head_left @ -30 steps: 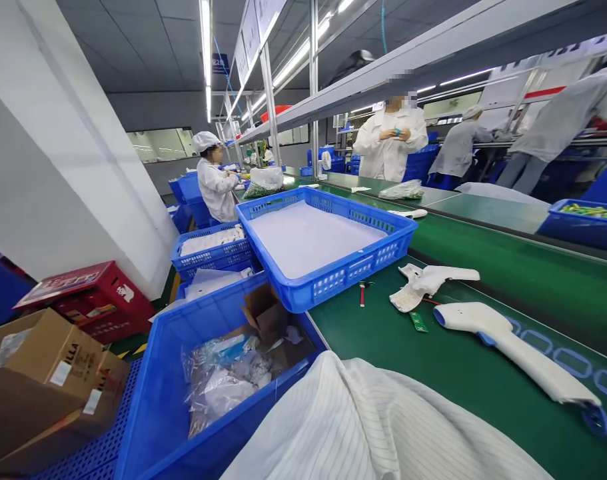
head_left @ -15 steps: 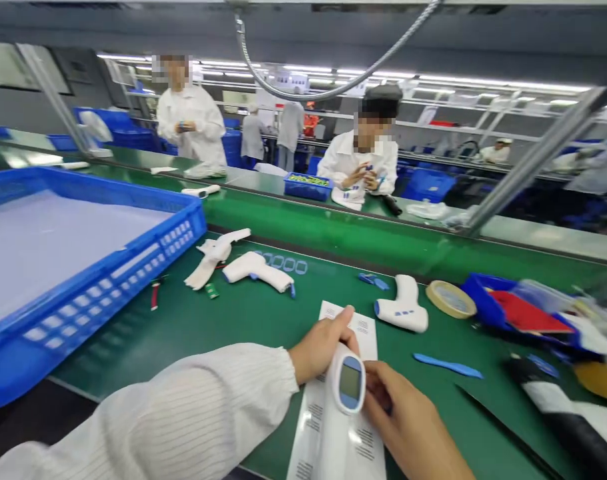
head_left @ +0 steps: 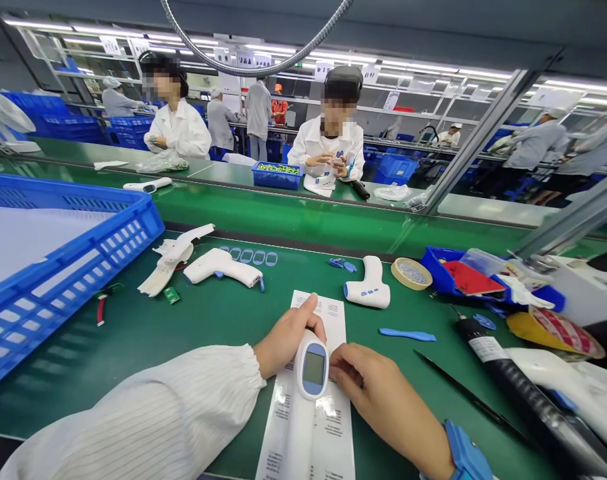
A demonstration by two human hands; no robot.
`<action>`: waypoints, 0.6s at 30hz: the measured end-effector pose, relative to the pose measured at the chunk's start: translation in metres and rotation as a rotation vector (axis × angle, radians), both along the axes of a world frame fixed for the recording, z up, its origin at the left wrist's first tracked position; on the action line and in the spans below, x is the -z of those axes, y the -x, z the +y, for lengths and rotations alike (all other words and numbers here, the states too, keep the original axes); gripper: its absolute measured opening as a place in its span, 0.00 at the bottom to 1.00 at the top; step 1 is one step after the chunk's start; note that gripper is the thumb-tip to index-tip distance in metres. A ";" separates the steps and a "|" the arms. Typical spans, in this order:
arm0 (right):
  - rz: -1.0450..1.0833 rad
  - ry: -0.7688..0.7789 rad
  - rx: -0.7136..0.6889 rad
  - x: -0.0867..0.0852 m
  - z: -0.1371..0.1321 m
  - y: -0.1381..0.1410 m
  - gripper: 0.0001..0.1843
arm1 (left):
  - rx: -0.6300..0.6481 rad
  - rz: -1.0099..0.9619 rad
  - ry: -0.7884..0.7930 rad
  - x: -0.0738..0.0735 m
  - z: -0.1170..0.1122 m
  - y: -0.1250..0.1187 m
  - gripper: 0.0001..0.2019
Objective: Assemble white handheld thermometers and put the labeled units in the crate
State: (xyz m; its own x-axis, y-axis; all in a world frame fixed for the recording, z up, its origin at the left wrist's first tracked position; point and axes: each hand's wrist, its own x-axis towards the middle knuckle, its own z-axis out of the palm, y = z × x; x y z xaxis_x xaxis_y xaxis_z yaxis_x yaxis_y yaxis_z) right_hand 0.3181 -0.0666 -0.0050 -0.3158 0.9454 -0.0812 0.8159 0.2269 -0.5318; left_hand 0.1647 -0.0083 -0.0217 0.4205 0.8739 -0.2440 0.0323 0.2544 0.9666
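Note:
My left hand [head_left: 287, 337] and my right hand [head_left: 378, 393] both hold a white infrared thermometer [head_left: 310, 373] with a blue-rimmed display, just above a printed white paper sheet [head_left: 328, 427] on the green bench. The left fingers wrap its head from the left, thumb raised. My right fingertips press its right side. A blue band sits on my right wrist [head_left: 466, 457].
A blue crate [head_left: 78, 257] stands at left. White thermometer shells [head_left: 170, 257], a thermometer body [head_left: 223, 265], another thermometer [head_left: 368, 287], a tape roll [head_left: 411, 272], a blue pry tool [head_left: 407, 333] and a black tool [head_left: 518, 387] lie around. Co-workers sit beyond the conveyor.
The view swung right from the crates to the bench a second ago. Since half a second ago it settled slightly; both hands keep the thermometer over the sheet.

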 end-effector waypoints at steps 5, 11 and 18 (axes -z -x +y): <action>0.062 -0.037 -0.070 0.004 0.001 -0.007 0.10 | -0.001 0.012 -0.008 -0.001 0.000 -0.002 0.34; 0.374 0.005 0.039 0.004 -0.005 -0.022 0.08 | 0.006 0.015 -0.021 0.000 0.000 -0.001 0.33; 0.685 0.072 0.129 -0.021 -0.011 -0.022 0.07 | 0.026 0.016 -0.050 0.001 0.000 0.000 0.34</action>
